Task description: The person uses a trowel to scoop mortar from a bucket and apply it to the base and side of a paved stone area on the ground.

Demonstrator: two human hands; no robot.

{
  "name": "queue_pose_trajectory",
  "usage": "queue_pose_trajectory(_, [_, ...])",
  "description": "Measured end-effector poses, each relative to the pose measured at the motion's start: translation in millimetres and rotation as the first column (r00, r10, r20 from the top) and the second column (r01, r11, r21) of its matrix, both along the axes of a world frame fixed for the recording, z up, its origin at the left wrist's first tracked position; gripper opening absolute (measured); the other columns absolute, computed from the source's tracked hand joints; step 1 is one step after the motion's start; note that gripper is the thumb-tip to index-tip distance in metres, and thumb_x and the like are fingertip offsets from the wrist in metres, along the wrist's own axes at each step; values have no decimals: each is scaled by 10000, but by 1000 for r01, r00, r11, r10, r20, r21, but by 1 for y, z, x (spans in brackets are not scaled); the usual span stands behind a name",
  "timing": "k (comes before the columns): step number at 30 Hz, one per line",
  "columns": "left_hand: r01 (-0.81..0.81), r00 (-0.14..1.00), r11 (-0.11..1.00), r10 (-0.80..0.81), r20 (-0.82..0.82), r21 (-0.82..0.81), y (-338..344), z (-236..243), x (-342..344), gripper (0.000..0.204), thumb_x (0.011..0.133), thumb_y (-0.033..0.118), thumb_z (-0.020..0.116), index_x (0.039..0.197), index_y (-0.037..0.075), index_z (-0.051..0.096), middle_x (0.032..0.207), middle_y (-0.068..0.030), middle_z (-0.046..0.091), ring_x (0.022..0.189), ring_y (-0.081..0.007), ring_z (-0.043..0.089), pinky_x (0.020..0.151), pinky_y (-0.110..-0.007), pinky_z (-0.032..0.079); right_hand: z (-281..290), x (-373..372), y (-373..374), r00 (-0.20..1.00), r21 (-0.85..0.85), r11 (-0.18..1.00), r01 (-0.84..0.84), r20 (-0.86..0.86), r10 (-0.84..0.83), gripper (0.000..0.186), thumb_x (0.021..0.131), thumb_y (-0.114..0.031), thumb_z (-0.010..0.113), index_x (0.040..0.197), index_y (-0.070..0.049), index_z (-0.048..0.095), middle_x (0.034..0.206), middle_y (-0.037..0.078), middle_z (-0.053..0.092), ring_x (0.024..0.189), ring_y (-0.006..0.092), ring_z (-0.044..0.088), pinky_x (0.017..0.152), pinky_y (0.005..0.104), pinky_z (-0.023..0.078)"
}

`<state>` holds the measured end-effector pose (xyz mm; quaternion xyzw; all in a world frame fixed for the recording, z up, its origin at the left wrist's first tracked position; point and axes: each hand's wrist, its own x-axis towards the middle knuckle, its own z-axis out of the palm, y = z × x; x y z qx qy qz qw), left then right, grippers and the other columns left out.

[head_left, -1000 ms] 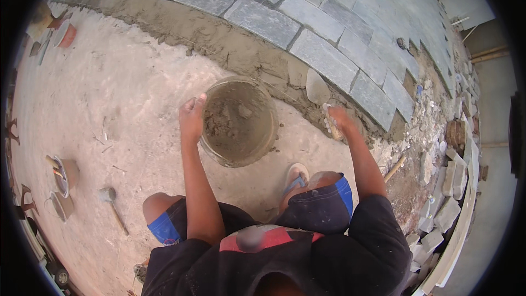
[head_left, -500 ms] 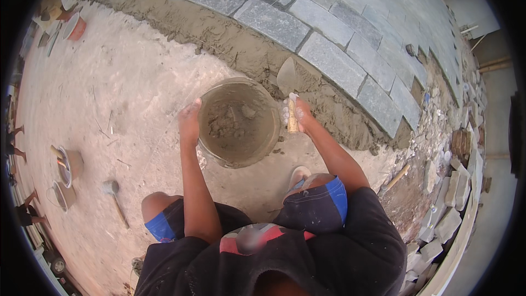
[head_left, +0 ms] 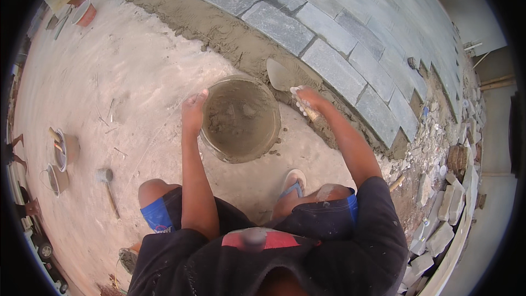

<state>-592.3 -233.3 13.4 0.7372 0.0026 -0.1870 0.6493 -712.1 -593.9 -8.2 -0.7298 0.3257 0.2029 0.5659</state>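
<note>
left grip (head_left: 193, 114) clamped on bucket (head_left: 273, 126), right grip (head_left: 311, 99) closed round trowel (head_left: 281, 75), grey paving (head_left: 334, 68), wet mortar strip (head_left: 219, 38), pale ground (head_left: 137, 71)

Mortar strip (head_left: 244, 49) between bucket (head_left: 269, 123) and paving slabs (head_left: 333, 68)

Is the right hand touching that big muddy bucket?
Apart. The head view shows pale ground in the gap between the right hand and the bucket; that hand holds the trowel.
</note>
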Motion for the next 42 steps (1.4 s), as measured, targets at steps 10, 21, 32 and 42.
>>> queue_pose_trajectory(10, [-4, 1000, 1000, 4, -16, 1, 11, -16, -1, 498, 907, 382, 630, 1038, -98, 654, 918, -132, 674, 857, -183, 608, 807, -320, 467, 12, -18, -16, 846, -704, 570, -423, -82, 527, 373, 880, -326, 518, 1031, 9, 582, 973, 254, 646, 948, 400, 614, 826, 490, 460])
queue_pose_trajectory(21, [-58, 998, 997, 60, -30, 48, 10, -39, 10, 627, 887, 405, 659, 1159, -154, 579, 1091, -200, 652, 1018, -229, 606, 910, -317, 452, -30, 27, -46, 909, -831, 471, -296, -94, 406, 404, 895, -330, 501, 1075, 25, 564, 921, 243, 669, 855, 393, 653, 766, 488, 520])
queue_pose_trajectory(32, [-106, 992, 984, 95, -84, -140, 19, -16, -4, 364, 937, 328, 616, 961, -28, 690, 837, -57, 680, 761, -119, 598, 701, -270, 482, -26, 23, 55, 775, 591, 596, 543, -79, -627, 379, 948, -471, 508, 925, -93, 522, 621, 51, 503, 475, 183, 493, 437, 362, 450])
queue_pose_trajectory(42, [-159, 976, 975, 132, -172, -155, 56, -6, -6, 351, 952, 316, 584, 995, -20, 675, 867, -65, 677, 728, -126, 612, 668, -265, 496, -47, 87, 74, 867, 539, 735, 411, 16, -497, 322, 945, -417, 496, 929, -95, 510, 638, 34, 491, 503, 178, 500, 451, 354, 452])
